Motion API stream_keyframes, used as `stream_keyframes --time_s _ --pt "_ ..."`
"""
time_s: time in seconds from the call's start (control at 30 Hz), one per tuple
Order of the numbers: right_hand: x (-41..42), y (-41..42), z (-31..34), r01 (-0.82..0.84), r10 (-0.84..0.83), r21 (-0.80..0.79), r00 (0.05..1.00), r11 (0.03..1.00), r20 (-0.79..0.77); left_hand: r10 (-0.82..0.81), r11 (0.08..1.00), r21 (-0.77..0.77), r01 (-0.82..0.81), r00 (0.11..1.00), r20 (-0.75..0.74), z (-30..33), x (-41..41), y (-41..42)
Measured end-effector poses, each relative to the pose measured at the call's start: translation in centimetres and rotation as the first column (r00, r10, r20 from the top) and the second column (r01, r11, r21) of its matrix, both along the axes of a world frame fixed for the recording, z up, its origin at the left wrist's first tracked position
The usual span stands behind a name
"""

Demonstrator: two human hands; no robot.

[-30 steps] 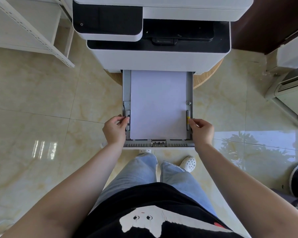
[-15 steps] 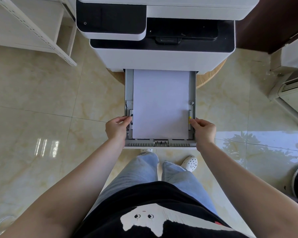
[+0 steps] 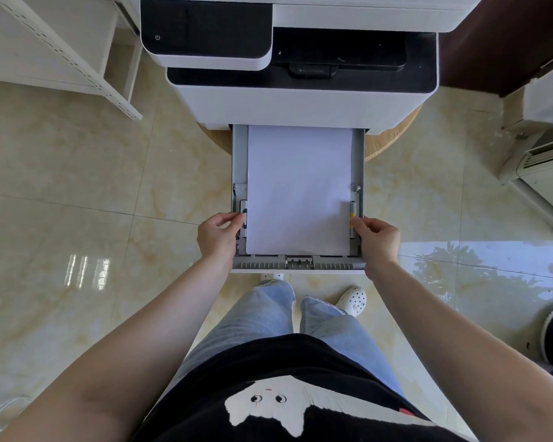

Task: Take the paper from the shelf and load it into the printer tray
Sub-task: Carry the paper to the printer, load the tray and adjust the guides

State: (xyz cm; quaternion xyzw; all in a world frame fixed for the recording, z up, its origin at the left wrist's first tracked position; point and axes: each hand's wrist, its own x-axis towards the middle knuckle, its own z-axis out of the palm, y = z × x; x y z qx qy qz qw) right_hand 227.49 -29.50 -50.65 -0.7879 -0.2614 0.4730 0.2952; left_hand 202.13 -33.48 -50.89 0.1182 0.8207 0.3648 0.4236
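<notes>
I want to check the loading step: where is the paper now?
In the head view, the paper lies flat in the open tray below the printer, between the left hand and the right hand.

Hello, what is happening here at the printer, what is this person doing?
A person stands before a white printer whose paper tray is pulled out. A stack of white paper already lies flat in the tray. The left hand has its fingers at the left side guide, and the right hand at the right side guide, apparently setting them against the paper's edges. The tray is not yet pushed in.
</notes>
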Motion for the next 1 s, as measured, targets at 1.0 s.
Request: stream_keyframes --time_s 1.0 --pt "0.01 -0.37 -0.4 0.045 -0.045 -0.015 0.999 0.999 -0.003 -0.025 1.0 0.016 0.026 0.999 -0.039 -0.3 0.11 -0.89"
